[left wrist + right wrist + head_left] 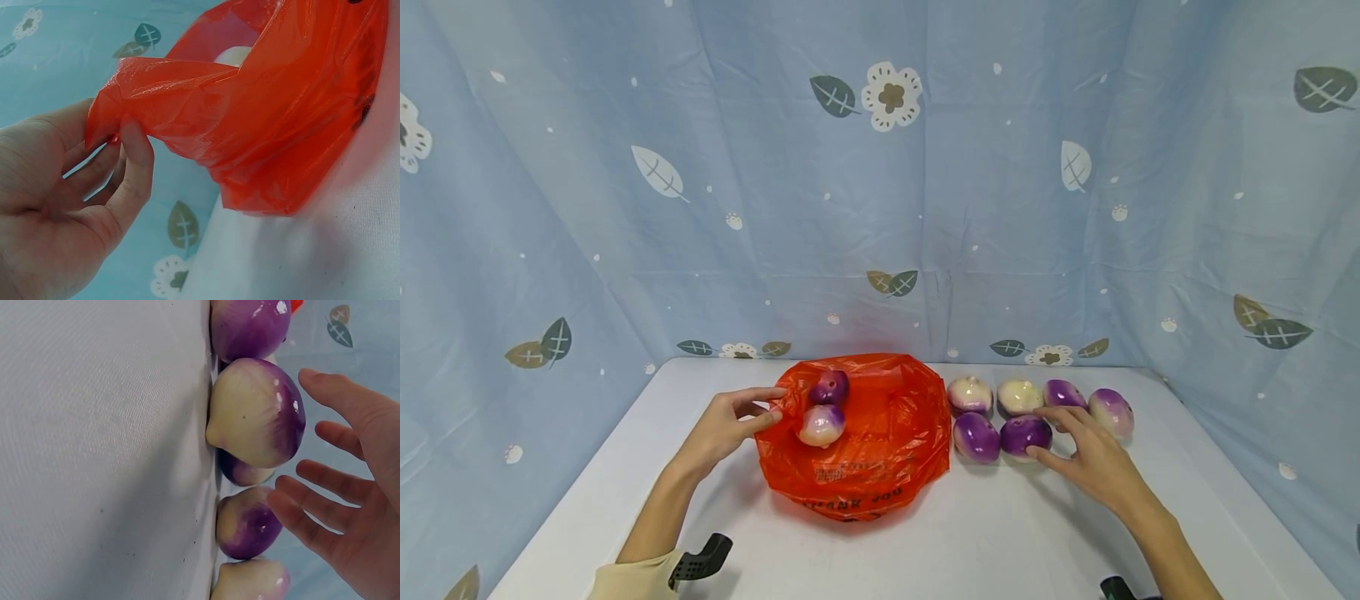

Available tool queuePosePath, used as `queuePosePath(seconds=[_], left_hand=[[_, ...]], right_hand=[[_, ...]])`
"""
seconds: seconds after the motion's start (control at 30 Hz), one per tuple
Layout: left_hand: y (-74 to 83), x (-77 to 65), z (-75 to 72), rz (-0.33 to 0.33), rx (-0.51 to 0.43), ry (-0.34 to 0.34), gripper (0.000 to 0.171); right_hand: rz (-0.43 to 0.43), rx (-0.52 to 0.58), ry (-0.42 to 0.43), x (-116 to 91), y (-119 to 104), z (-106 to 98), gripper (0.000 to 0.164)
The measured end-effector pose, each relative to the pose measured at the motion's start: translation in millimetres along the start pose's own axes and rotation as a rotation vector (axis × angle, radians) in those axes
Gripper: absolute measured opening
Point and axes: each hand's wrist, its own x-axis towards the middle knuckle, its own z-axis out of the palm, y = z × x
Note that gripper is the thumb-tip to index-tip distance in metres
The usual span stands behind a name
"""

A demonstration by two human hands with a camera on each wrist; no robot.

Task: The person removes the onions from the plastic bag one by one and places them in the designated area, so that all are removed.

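My left hand (724, 427) pinches the left rim of a red plastic bag (891, 442) between thumb and fingers. In the left wrist view the bag's bunched edge (169, 100) sticks out past the fingertips. Two purple-and-white turnips (822, 426) lie inside the bag. My right hand (1086, 457) hovers with fingers spread around the front turnip (1022, 435), which has a dark purple top. From the right wrist, a small gap shows between the fingertips and that turnip (259, 412); nothing is in the hand.
Beside the bag, a purple turnip (976, 437) sits at the front of the group. Behind stand pale turnips (970, 395) and purple ones (1063, 392), with another turnip (1111, 413) at the right end. A patterned blue curtain (917, 208) borders the white table (895, 558).
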Motion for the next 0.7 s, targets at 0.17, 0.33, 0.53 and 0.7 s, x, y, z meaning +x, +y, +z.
queuePosePath(seconds=[0.17, 0.33, 0.53, 0.7], left_hand=[[-0.1, -0.5, -0.1, 0.001, -0.001, 0.004, 0.040], [0.6, -0.9, -0.2, 0.003, -0.002, 0.005, 0.040], [0.1, -0.9, -0.4, 0.008, 0.004, 0.005, 0.039], [-1.2, 0.0, -0.5, 0.010, 0.005, 0.007, 0.040]], right_hand=[[-0.002, -0.006, 0.005, 0.7, -1.1, -0.3, 0.053], [0.000, 0.007, 0.006, 0.7, -1.5, 0.5, 0.052], [0.005, 0.026, 0.004, 1.3, -4.0, 0.7, 0.050], [-0.003, 0.016, 0.009, 3.1, -7.7, 0.2, 0.051]])
